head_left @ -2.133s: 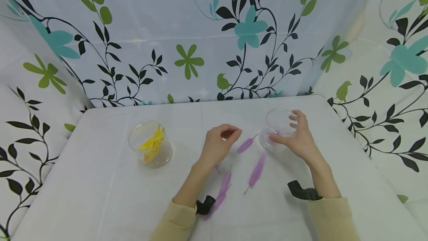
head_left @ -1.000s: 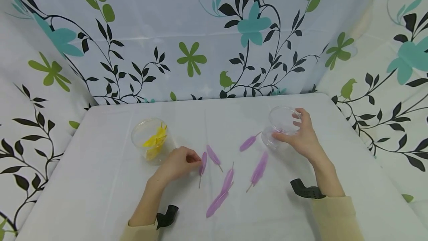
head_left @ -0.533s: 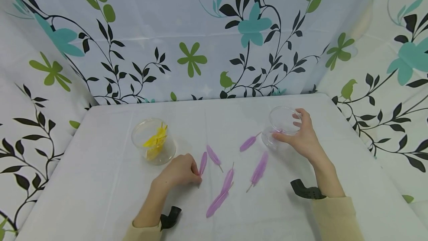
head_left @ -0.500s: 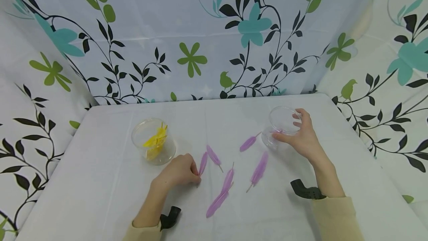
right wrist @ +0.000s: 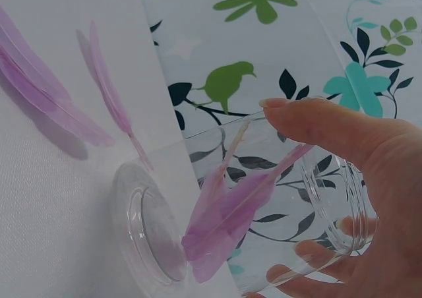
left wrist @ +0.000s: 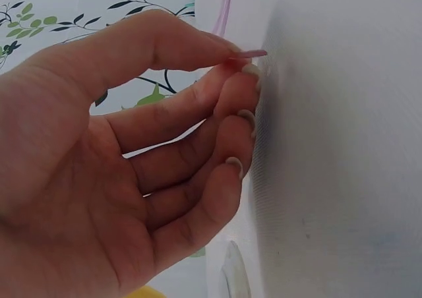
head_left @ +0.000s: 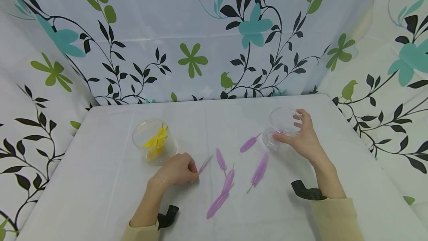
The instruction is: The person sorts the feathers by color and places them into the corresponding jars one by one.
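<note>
— What has changed?
— The slim lilac feather [head_left: 204,165] has been swung edge-on, its quill [left wrist: 256,53] pinched by the fingers of the left hand [head_left: 177,168]; a hold seems gained, though clearance above the white counter [head_left: 100,196] cannot be told.
— And beyond?
— Another lilac feather [head_left: 220,158], past those fingers, has been nudged aside. A clear cylindrical jar [head_left: 279,122], lilac feathers [right wrist: 227,212] inside, is gripped by the right hand's [head_left: 302,138] fingers.

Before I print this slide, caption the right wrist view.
Right hand gripping a clear jar with purple feathers inside, more feathers lying on the white tabletop.
</note>
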Tool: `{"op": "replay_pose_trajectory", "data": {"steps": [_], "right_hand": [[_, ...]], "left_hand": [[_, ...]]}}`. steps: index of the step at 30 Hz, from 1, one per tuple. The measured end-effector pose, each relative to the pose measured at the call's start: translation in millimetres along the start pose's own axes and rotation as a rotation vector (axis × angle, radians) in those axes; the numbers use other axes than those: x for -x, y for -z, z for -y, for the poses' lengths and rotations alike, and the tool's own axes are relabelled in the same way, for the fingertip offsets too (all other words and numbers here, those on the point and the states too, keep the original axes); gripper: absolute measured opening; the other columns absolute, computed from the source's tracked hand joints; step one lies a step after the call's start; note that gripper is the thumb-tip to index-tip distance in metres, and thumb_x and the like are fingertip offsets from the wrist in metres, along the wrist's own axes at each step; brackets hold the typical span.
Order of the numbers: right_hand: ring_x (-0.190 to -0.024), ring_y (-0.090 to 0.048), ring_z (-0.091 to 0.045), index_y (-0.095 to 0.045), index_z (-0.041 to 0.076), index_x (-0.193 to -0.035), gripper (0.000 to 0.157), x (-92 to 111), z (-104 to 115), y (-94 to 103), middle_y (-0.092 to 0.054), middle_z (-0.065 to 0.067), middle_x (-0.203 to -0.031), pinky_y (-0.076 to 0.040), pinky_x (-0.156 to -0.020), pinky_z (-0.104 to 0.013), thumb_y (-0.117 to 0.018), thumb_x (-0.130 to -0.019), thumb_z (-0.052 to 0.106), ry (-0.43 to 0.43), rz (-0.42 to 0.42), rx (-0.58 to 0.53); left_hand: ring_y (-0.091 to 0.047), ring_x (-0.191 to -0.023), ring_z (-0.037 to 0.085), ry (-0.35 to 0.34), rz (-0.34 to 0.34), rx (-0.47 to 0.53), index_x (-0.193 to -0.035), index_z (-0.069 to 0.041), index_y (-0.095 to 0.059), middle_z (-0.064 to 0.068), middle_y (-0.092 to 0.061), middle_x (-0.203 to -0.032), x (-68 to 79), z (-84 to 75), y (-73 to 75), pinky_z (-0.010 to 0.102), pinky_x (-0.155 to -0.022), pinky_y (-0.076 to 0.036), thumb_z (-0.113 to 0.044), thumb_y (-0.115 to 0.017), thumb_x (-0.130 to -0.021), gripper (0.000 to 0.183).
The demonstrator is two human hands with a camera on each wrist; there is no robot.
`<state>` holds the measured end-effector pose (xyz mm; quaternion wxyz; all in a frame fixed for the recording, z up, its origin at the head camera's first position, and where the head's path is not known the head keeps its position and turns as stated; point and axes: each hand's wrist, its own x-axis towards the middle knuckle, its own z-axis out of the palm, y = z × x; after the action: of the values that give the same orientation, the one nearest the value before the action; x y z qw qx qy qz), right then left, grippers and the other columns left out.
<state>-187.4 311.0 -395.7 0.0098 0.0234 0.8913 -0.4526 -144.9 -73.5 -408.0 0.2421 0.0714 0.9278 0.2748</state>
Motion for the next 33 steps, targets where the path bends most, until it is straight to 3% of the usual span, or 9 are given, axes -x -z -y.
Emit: {"op": "replay_pose_trajectory", "data": {"steps": [12, 16, 24, 28, 33], "right_hand": [[-0.142, -0.028, -0.050, -0.002, 0.009, -0.157, 0.117, 1.2, -1.3, 4.2, -0.021, -0.026, -0.159, -0.038, -0.102, -0.071, -0.084, -0.080, 0.040, -0.005, -0.008, 0.001], [-0.142, -0.028, -0.050, -0.003, 0.009, -0.157, 0.116, 1.5, -1.5, 5.4, -0.021, -0.026, -0.159, -0.038, -0.102, -0.071, -0.084, -0.079, 0.040, -0.007, -0.011, -0.003], [-0.143, -0.028, -0.049, -0.005, 0.009, -0.156, 0.116, 0.6, -1.8, 6.7, -0.022, -0.025, -0.159, -0.037, -0.104, -0.069, -0.085, -0.079, 0.039, -0.006, -0.016, -0.016], [-0.143, -0.028, -0.048, -0.005, 0.010, -0.156, 0.117, -1.0, -2.1, 4.1, -0.022, -0.024, -0.159, -0.037, -0.105, -0.069, -0.085, -0.078, 0.041, -0.004, -0.011, -0.027], [-0.143, -0.028, -0.047, -0.005, 0.010, -0.157, 0.117, -1.8, -2.9, 0.8, -0.022, -0.024, -0.159, -0.038, -0.105, -0.068, -0.085, -0.078, 0.042, -0.005, -0.012, -0.024]], "left_hand": [[-0.055, -0.070, 0.014, -0.134, -0.008, 0.088, -0.083, -0.015, -0.069, -0.004, -0.062, -0.075, -4.1, -8.1, 0.1, 0.028, -0.064, -0.048, -0.017, -0.073, -0.087, 0.006], [-0.056, -0.075, 0.013, -0.197, -0.040, 0.107, -0.091, -0.016, -0.070, -0.006, -0.062, -0.079, -7.7, -10.2, -0.7, 0.026, -0.067, -0.050, -0.019, -0.070, -0.090, 0.002], [-0.057, -0.087, 0.014, -0.278, -0.122, 0.224, -0.108, -0.015, -0.073, -0.008, -0.066, -0.091, -8.9, -21.2, -0.8, 0.028, -0.079, -0.052, -0.022, -0.066, -0.096, 0.015], [-0.057, -0.088, 0.013, -0.300, -0.185, 0.248, -0.111, -0.017, -0.073, -0.010, -0.067, -0.094, -10.1, -29.4, -2.0, 0.026, -0.078, -0.052, -0.022, -0.067, -0.097, 0.017], [-0.057, -0.086, 0.013, -0.311, -0.216, 0.275, -0.108, -0.020, -0.072, -0.010, -0.066, -0.092, -15.5, -40.8, -3.8, 0.025, -0.072, -0.052, -0.023, -0.068, -0.096, 0.013]]}}
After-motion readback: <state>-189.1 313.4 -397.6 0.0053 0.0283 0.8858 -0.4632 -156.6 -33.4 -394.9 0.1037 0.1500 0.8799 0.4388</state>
